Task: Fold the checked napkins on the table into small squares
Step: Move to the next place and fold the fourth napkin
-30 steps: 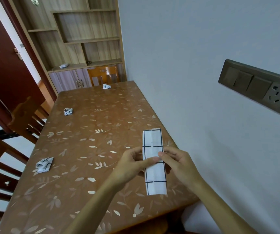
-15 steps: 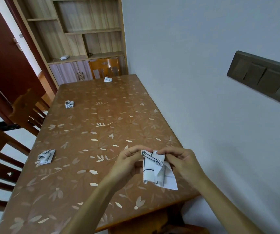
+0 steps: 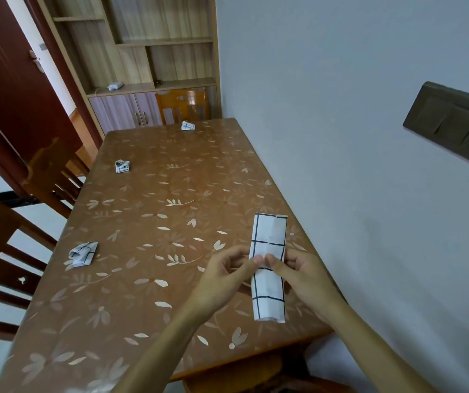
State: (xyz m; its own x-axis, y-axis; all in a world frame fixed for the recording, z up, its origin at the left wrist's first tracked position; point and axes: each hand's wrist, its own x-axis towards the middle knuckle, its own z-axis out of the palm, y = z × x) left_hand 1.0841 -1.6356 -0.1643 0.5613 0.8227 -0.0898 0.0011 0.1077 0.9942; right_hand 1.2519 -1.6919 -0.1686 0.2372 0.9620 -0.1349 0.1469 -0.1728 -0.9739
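Looking down along the table (image 3: pixel 148 293), I have the napkin strip (image 3: pixel 269 236) lying flat near its right-hand edge, just beside the wall (image 3: pixel 369 165). Its long axis runs straight away from me: one short end sits close to the table's near edge, the other points up the table.

Both hands meet at mid-length. My left hand (image 3: pixel 225 279) comes in from the left side and my right hand (image 3: pixel 307 276) from the right. The thumb tips are almost touching on top of the cloth, and the fingers are curled in a pinch. Whether any fingers have slipped under the layers I cannot tell.

That pinch line crosses the strip at right angles, and I judge the next fold turns on it. Half the strip lies beyond the thumbs and half lies back toward my wrists, so one end has to travel along the long axis onto the other. Neither hand is nearer, as both are on the cloth.

Well apart to the left wait the near crumpled napkin (image 3: pixel 81 253), the middle crumpled napkin (image 3: pixel 122 166) and the far crumpled napkin (image 3: pixel 188 125), none yet squared.
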